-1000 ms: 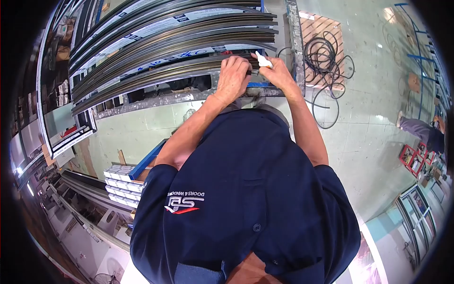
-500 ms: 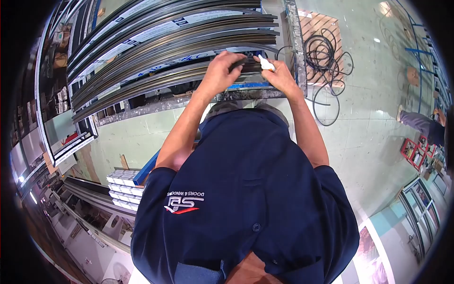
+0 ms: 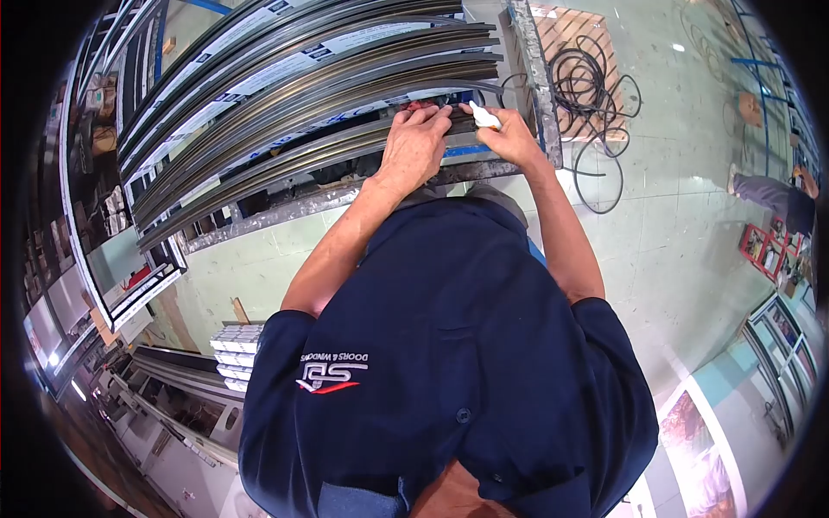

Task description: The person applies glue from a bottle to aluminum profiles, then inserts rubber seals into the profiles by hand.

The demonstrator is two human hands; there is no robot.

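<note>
My right hand (image 3: 515, 141) is closed around a small white bottle with a narrow nozzle (image 3: 485, 116), which points up and away from me. Its index finger reaches to the end of a dark metal profile (image 3: 345, 141), the nearest of several lying side by side. Over that same profile, just left of the bottle, my left hand (image 3: 416, 147) is bent with its fingers together and gripping near the end. The fingertips and the exact contact spot are partly hidden.
More long dark profiles (image 3: 328, 73) lie across a rack with a scuffed metal edge (image 3: 540, 86). Coiled black hose or cord (image 3: 587, 82) rests on a slatted wooden board (image 3: 604, 34) to the right. White stacked bars (image 3: 233, 350) stand behind on the left. A person (image 3: 781, 198) is far right.
My left hand has turned from a sideways pose to lie palm down over the profile, closer to the bottle. The right hand keeps the bottle in nearly the same place.
</note>
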